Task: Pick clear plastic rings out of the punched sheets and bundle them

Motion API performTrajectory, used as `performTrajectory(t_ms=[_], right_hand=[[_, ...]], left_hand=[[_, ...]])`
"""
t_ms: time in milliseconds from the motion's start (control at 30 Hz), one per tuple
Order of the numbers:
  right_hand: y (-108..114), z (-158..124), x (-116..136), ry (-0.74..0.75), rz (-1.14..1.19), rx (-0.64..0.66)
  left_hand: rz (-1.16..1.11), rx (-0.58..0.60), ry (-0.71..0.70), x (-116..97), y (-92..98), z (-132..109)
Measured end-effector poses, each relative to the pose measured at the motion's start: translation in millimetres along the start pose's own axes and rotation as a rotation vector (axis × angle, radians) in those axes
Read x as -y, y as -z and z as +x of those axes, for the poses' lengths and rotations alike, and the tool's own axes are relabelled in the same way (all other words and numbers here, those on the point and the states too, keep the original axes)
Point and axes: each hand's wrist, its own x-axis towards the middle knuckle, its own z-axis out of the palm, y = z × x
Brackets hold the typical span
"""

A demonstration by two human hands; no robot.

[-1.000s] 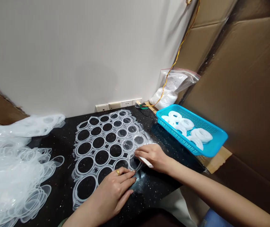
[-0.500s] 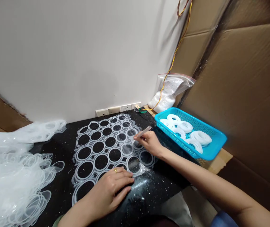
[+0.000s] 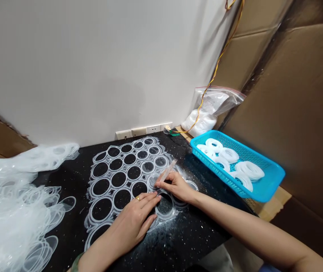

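A translucent sheet (image 3: 112, 174) with rows of round holes and ring outlines lies flat on the black speckled tabletop (image 3: 73, 223). My left hand (image 3: 137, 215) rests palm down on its near part, fingers stretched out; a ring is on one finger. Pinched in my right hand (image 3: 178, 187) is a thin, flat, clear strip (image 3: 167, 170), tilted, with its lower end at a circle of the sheet just beyond my left fingertips. What the strip's tip touches is hidden by my fingers.
At the right stands a blue plastic basket (image 3: 274, 177) holding several white rings (image 3: 249, 170). A heap of clear ring scraps (image 3: 5, 226) covers the left. A zip bag (image 3: 206, 113) sits by the wall, near sockets (image 3: 138, 131) and a hanging yellow-red wire (image 3: 216, 71).
My right hand has moved down and nearer to my left hand, bringing the strip to a closer circle. My left hand has shifted slightly up the sheet. The view has turned a little left.
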Motion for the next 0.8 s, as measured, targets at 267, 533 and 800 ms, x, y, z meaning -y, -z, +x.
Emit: performTrajectory(t_ms=[267,533,800], right_hand=[[-0.4,-1.3,5.6,0.013,-0.048,-0.007],[0.3,-1.8,5.3,0.044,-0.07,0.008],[-0.2,-4.3,6.9,0.206,-0.258,0.017]], left_hand=[[0.026,0.008,-0.015,-1.2,0.2,3.6],[0.031,0.003,-0.013,-0.7,1.0,3.4],[0.039,-0.039,-0.03,-3.2,2.3,4.1]])
